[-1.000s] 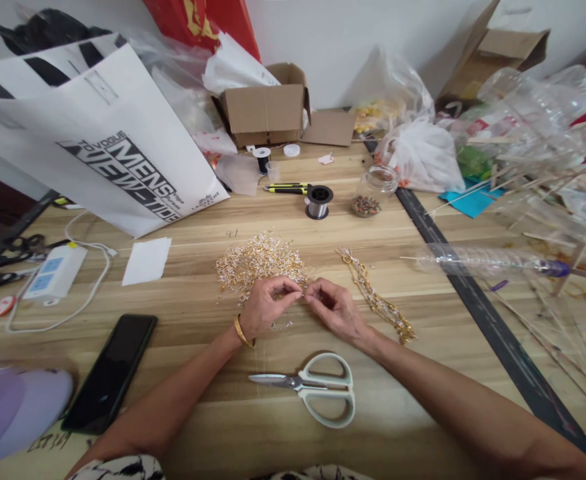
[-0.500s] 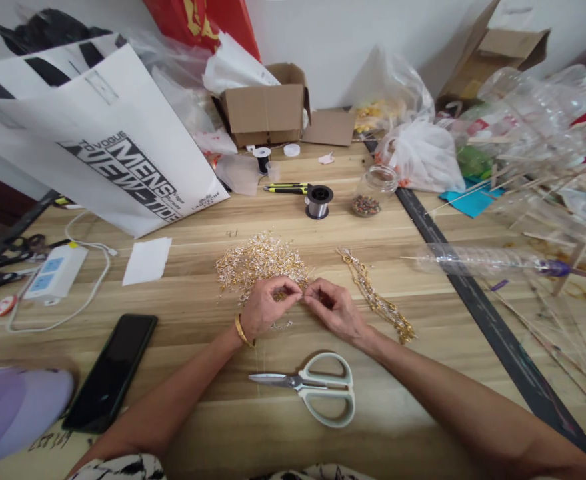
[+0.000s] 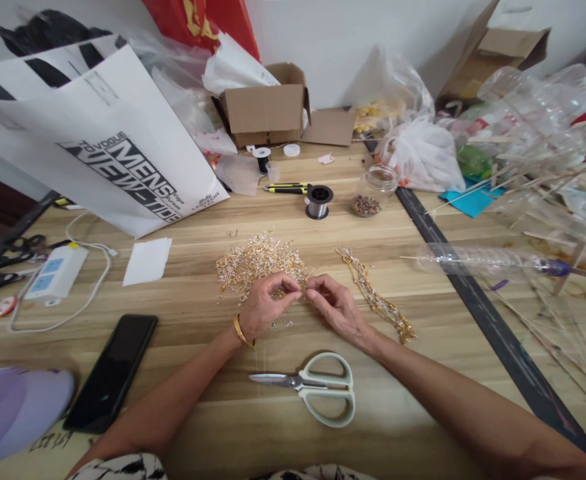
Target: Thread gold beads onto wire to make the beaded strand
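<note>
While the two hands meet almost tip to tip over the wood, the left hand (image 3: 270, 303) shows thumb and forefinger drawn into a close pinch, though anything caught between them is too small to make out. Opposite, just a sliver away, comes the right hand (image 3: 340, 307), thumb and forefinger curved narrow; whether those tips meet on something, I cannot tell.

And look at the beads (image 3: 260, 260), gold and clear, heaped right behind the left hand on the table (image 3: 197, 313)! A short chain (image 3: 283, 325) of clear bits peeks out below that hand, and a gold bracelet (image 3: 243, 332) rings the wrist. Over by the right hand, well clear of the heap, the strands (image 3: 375, 293) lie slantwise in a loose bundle.

Nearer the body, between the forearms, it's the scissors (image 3: 297, 382), flat, blades pointing left. Out left rests the phone (image 3: 113, 373), dark-screened, with the paper (image 3: 147, 261) beyond it. Beyond the heap, a cutter (image 3: 287, 189) sits close beside the spool (image 3: 317, 208), and to the right of them stands the jar (image 3: 370, 200), small dark and orange bits at its bottom.
</note>
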Motion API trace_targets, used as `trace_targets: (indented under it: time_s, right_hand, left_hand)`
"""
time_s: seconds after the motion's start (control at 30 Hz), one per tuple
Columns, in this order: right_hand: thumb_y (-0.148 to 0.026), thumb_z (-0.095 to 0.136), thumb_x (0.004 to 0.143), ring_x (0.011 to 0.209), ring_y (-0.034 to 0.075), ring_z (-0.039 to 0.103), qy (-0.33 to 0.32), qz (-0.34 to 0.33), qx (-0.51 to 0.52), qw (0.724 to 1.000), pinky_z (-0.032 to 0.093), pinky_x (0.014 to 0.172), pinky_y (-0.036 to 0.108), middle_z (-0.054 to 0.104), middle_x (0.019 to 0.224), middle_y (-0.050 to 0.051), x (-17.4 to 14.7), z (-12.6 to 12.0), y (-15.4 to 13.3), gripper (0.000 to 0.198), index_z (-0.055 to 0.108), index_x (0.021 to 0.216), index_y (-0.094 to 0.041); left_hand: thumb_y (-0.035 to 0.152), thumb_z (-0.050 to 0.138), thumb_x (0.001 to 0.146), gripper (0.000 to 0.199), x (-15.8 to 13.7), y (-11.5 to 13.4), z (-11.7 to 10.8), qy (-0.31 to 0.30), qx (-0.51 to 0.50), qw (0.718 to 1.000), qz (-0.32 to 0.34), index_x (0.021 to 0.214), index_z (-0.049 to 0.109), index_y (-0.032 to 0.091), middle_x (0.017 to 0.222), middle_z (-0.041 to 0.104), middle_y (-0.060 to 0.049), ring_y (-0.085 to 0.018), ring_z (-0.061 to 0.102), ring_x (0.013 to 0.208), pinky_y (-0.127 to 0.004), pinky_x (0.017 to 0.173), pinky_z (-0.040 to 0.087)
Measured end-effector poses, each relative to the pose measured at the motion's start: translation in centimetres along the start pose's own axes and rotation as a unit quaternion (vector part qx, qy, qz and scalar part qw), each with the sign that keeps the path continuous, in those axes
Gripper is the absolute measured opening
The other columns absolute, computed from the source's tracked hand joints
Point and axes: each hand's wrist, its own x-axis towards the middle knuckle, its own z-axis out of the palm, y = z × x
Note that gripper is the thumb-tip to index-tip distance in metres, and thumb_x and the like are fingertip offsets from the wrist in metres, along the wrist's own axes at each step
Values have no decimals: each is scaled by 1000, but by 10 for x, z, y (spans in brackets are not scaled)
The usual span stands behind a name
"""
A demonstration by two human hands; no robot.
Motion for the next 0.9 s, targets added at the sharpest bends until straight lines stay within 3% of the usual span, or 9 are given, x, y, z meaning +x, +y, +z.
trace_targets:
  time_s: [0.4,0.57,0.9]
  right_hand:
    - [-38,59,82,53,9,45,-14,17,20,1000,34,44,20,55,68,-1,-1,2,2,22,55,88,-17]
    - [-34,64,78,56,10,49,-23,22,53,998,38,48,21,57,69,0,-1,3,4,21,55,88,-17]
    - [-33,61,82,55,10,45,4,-2,31,1000,35,49,22,55,66,0,-2,4,7,17,59,80,-16]
  left_hand:
    - [18,66,73,5,1,3,2,-1,-45,998,-33,75,63,14,72,66,-3,-12,61,68,-23,67,50]
    - [17,67,73,5,1,4,2,-2,-49,998,-25,73,63,14,72,66,-3,-12,61,68,-24,67,50]
    - [17,66,74,4,-1,3,2,13,-14,1000,-10,74,63,14,72,66,-3,-12,61,68,-24,68,50]
